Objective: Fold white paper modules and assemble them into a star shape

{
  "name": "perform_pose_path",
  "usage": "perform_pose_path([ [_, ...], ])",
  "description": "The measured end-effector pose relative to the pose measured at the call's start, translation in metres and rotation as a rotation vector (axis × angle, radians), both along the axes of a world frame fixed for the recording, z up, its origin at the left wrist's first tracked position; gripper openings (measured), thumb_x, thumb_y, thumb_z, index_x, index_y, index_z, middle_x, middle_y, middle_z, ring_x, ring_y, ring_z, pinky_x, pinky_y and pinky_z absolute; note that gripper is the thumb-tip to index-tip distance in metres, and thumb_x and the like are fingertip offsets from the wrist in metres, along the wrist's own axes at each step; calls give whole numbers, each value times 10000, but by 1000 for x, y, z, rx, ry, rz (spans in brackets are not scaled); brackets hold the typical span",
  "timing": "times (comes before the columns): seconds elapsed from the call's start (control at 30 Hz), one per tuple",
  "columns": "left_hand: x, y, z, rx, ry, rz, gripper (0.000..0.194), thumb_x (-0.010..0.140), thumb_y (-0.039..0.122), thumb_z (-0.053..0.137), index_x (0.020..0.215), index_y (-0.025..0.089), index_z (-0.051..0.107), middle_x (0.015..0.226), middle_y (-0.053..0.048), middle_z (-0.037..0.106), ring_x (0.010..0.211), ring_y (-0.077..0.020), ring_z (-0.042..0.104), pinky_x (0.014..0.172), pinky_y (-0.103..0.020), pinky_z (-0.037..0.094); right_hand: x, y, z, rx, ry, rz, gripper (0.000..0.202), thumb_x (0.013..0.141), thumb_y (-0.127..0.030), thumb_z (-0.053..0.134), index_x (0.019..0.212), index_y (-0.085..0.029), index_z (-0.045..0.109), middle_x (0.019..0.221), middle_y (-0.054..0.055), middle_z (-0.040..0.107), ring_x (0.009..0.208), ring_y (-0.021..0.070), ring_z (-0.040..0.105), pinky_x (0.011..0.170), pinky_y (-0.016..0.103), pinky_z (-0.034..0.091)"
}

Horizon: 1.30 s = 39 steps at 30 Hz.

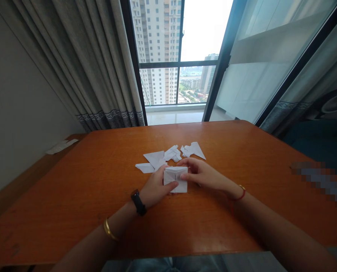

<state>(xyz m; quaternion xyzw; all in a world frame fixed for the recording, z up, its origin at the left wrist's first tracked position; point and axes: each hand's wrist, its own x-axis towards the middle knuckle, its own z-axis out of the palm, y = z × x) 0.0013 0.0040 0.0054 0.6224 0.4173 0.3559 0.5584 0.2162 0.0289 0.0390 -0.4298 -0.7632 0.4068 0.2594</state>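
A small folded sheet of white paper [182, 186], roughly square with creased flaps, is held up between both hands above the table. My left hand [157, 186] grips its left side, the thumb lying across the front face. At the upper right, my right hand [200, 173] pinches the paper's edge, thumb in front and fingers behind. The fingers behind the paper are partly hidden. Just beyond the hands lie several folded white paper pieces [154, 158], some pointed, some with layered shapes.
The brown wooden table [106, 158] reaches to the window [179, 64]. A pale paper strip [62, 146] lies on a ledge at the far left. A grey curtain [100, 68] hangs behind the table's left side. At the right edge is a blurred-out patch [323, 181].
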Motion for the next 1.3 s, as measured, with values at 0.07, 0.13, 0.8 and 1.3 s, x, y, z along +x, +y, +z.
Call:
perform_pose_path([
  [0.07,-2,0,-1,81,85,-2,411,753,399,698,1045,191,497,885,-29,645,773,-186,623,639,-280,496,-15,-7,-6,15,-7,-22,313,830,-447,584,977,-174,623,813,26,633,691,147,557,588,255,419],
  [0.13,-8,4,3,139,149,12,392,803,446,636,1059,187,489,864,-26,646,777,-179,610,667,-280,476,-21,-10,-11,-40,-63,-5,261,842,-421,572,897,-172,624,749,14,629,645,141,554,559,248,403],
  [0.8,-33,27,19,610,611,372,290,917,424,432,977,208,616,1025,-43,663,950,-217,582,897,-394,403,12,61,-36,603,-818,-220,274,948,-308,438,836,-215,670,953,81,696,971,254,552,821,378,335],
  [1.3,1,5,26,-330,-508,271,361,894,209,523,1229,188,392,1070,-121,666,795,-188,712,704,-310,574,-20,-1,0,659,-154,-57,221,938,-272,466,1032,-215,657,1054,75,655,993,205,575,907,363,429],
])
